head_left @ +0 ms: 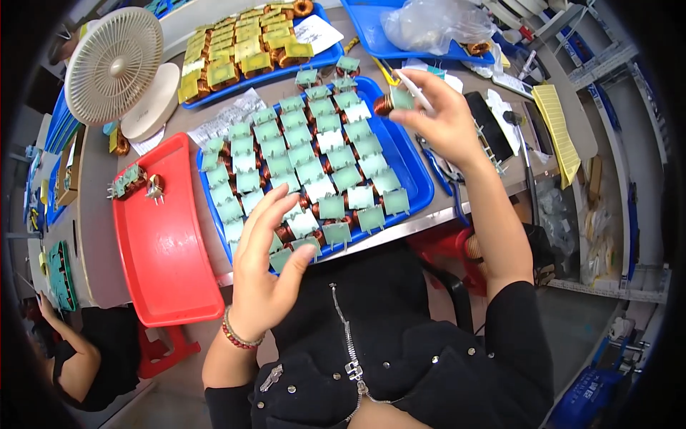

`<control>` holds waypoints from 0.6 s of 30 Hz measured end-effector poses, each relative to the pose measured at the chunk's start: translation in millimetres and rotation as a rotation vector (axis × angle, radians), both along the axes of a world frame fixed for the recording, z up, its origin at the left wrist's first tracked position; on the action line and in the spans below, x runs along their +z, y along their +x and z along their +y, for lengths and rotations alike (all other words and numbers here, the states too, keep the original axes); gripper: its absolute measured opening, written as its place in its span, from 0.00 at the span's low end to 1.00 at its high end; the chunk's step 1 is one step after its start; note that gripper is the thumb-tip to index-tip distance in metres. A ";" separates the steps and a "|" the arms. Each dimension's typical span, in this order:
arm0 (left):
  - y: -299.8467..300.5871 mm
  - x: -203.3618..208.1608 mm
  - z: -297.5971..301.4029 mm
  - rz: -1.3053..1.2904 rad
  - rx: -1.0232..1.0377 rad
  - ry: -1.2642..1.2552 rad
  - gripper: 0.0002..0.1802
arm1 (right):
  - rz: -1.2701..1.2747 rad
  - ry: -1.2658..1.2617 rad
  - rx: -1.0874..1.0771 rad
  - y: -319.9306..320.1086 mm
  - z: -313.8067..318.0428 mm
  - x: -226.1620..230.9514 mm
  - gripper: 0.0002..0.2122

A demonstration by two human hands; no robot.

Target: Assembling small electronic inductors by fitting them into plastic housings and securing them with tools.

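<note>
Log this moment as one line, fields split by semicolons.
right hand: holding green-topped coil and white stick; left hand: open over blue tray; blue tray: rows of coils; red tray: more coils

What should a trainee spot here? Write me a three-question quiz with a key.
1. Multiple choice: besides the white pen-like stick, what does the right hand hold?
A) pliers
B) a copper coil with a green plate
C) a sheet of paper
2. True or false: the left hand is open, its thumb apart from the fingers.
3. Fill in: the red tray lies to the ____ of the blue tray of green-plated coils.
Key: 1 B; 2 true; 3 left.
</note>
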State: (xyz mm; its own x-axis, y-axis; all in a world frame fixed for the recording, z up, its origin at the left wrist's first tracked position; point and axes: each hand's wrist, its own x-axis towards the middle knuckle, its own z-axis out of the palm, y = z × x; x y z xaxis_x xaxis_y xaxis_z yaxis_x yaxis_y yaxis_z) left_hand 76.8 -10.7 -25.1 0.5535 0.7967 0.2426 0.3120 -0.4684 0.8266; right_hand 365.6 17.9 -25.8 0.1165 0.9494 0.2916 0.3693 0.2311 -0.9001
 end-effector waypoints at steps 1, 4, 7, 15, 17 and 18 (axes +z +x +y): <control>2.8 2.8 10.9 0.065 -0.018 0.132 0.25 | -0.159 -0.055 -0.051 16.7 16.1 -7.5 0.22; 36.3 17.2 46.8 0.149 -0.134 0.373 0.16 | -0.109 -0.057 -0.006 45.1 57.0 -36.7 0.20; 95.5 2.3 84.1 0.145 -0.295 0.598 0.11 | 0.053 -0.069 0.008 56.2 80.4 -60.6 0.20; 180.0 -31.8 155.1 0.837 -0.424 0.633 0.29 | 0.175 -0.158 -0.048 65.8 81.5 -66.1 0.21; 177.5 -34.4 163.8 0.907 -0.436 0.688 0.33 | 0.198 -0.132 -0.063 72.5 81.9 -67.6 0.21; 177.1 -37.8 165.9 0.903 -0.431 0.701 0.33 | 0.201 -0.119 -0.062 74.5 82.9 -68.8 0.21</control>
State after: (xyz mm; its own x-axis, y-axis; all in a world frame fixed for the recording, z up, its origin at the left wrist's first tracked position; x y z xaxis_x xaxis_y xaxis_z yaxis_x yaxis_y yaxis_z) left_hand 253.9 155.2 -62.9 0.9319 0.3574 -0.0622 0.3523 -0.9325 -0.0802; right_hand 440.1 100.7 -94.6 0.2196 0.9650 0.1432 0.1903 0.1016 -0.9765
